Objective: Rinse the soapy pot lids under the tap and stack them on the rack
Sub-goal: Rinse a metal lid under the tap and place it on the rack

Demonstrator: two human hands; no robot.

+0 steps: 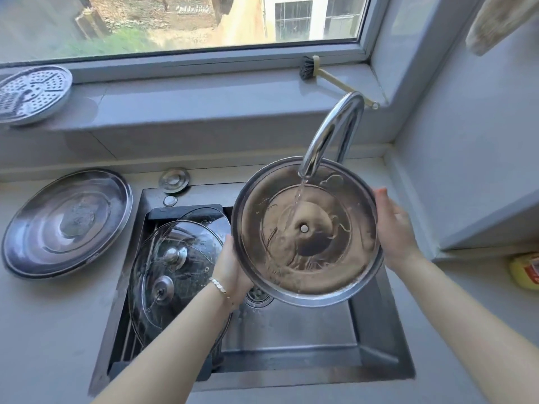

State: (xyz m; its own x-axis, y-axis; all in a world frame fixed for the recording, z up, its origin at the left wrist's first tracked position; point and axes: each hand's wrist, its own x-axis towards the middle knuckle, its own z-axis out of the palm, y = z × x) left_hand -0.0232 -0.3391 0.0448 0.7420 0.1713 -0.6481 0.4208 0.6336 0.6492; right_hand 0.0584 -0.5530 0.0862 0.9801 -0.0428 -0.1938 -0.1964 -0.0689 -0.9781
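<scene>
The steel lid [306, 231] is held over the sink [291, 330], a little right of the middle, with its hollow inner side up and tilted toward the person. The tap [329, 132] bends over the lid's rim at 12 o'clock, and a thin water stream [297, 199] falls on the inner face just above the centre rivet. Thin soap streaks lie on this face.

The left hand [233, 269] grips the rim at 8 o'clock; its thumb lies at the edge and the fingers go under the lid, out of sight. A bracelet [221, 287] sits on this wrist. The right hand [393, 225] presses the rim at 3 o'clock with the palm, the fingers nearly straight.

The lower rim hangs above the drain strainer [258, 295]. At 6 o'clock the sink floor is bare steel. At 9 o'clock two glass lids [175, 258] lean on the rack [128, 330], just beside the left hand. Farther at 9 o'clock a large steel lid [67, 223] lies on the counter. On the sill, a steamer plate [32, 94] lies at 10 o'clock and a brush [309, 68] at 12 o'clock. At 3 o'clock a yellow bottle [525, 271] is cut by the frame edge; its red label cannot be read.
</scene>
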